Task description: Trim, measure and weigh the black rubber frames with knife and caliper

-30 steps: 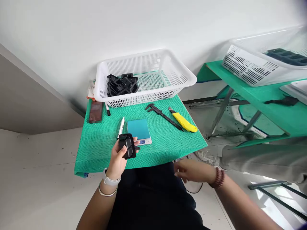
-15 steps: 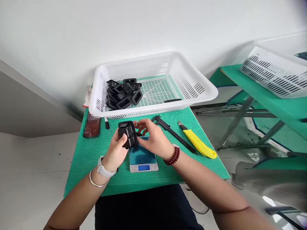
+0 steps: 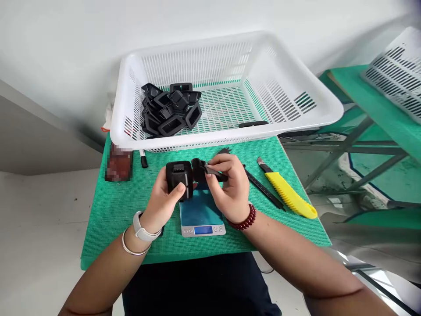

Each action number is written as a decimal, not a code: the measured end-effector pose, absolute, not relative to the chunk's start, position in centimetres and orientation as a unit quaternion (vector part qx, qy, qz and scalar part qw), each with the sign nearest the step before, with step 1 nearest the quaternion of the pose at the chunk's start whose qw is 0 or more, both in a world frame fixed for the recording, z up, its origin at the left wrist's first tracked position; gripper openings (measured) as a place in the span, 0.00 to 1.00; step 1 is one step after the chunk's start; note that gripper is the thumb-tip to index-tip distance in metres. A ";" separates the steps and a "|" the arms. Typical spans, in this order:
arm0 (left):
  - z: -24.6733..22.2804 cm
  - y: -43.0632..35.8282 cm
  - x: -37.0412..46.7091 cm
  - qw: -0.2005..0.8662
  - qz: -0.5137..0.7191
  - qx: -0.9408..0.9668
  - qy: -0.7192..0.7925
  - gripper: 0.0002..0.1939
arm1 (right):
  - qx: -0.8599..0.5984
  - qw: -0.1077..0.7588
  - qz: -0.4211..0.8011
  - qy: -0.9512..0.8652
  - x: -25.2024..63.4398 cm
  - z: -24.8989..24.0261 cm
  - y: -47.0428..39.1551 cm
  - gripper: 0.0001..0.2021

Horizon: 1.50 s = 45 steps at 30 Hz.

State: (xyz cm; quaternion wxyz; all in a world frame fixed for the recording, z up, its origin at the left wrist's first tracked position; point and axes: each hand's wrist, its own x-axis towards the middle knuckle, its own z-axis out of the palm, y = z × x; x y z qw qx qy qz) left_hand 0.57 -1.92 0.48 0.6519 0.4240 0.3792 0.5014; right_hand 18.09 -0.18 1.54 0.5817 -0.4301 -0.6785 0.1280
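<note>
My left hand (image 3: 161, 199) is closed around a black plastic part (image 3: 180, 179), a boxy moulded shape with a wide rounded rim, its thumb across the front face. Just right of it, my right hand (image 3: 232, 186) pinches a smaller black piece (image 3: 199, 170) between thumb and fingers. The two pieces lie side by side in view; whether they touch I cannot tell. Beneath the hands sits a digital scale (image 3: 201, 213) with a blue plate and a lit display. A black vernier caliper (image 3: 265, 189) lies partly hidden behind my right hand.
A white perforated basket (image 3: 210, 144) stands at the back, with a heap of black plastic parts (image 3: 173, 125) at its left. A yellow utility knife (image 3: 291, 195) lies at right, a marker (image 3: 144, 160) and a dark red packet (image 3: 118, 164) at left. Another basket (image 3: 394, 72) rests on a neighbouring table.
My right hand has moved right and now shows a smaller black piece in its pinch. The left hand has turned the black part more upright. The whole view has shifted slightly.
</note>
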 end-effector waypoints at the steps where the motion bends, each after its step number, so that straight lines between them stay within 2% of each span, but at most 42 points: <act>1: 0.1 -2.0 0.6 0.649 0.497 0.434 0.379 0.22 | -0.422 0.580 0.118 -0.687 17.9 1.6 -0.4 0.07; 4: -0.6 -2.2 0.9 0.637 0.494 0.455 0.378 0.24 | -0.410 0.559 0.135 -0.708 17.3 1.6 -0.9 0.10; 8: -0.1 -1.9 1.1 0.629 0.529 0.439 0.362 0.22 | -0.399 0.540 0.221 -0.708 16.4 1.3 -1.6 0.14; 16: 1.7 -1.3 1.1 0.641 0.576 0.362 0.355 0.21 | -0.357 0.527 0.355 -0.685 16.0 1.1 -2.2 0.07; 20: 1.4 -1.6 1.3 0.641 0.560 0.389 0.352 0.24 | -0.414 0.537 0.384 -0.627 17.1 1.2 -1.6 0.05; 25: 1.1 -2.1 1.4 0.602 0.513 0.474 0.386 0.25 | -0.463 0.610 0.331 -0.551 17.8 1.1 -1.1 0.06; 31: 0.9 -1.9 1.4 0.611 0.557 0.445 0.343 0.23 | -0.400 0.548 0.286 -0.676 16.9 1.0 -2.5 0.15; 35: 1.6 -1.4 1.0 0.612 0.575 0.402 0.364 0.22 | -0.360 0.503 0.303 -0.725 16.9 1.3 -2.7 0.16; 37: 1.9 -1.3 0.9 0.624 0.580 0.380 0.360 0.22 | -0.379 0.517 0.313 -0.701 17.3 1.4 -2.4 0.13; 41: 1.7 -1.5 1.2 0.654 0.557 0.372 0.352 0.22 | -0.467 0.602 0.280 -0.584 17.9 1.0 -1.8 0.11; 45: 0.9 -1.8 1.4 0.636 0.549 0.409 0.355 0.23 | -0.420 0.568 0.249 -0.663 17.7 0.8 -1.6 0.14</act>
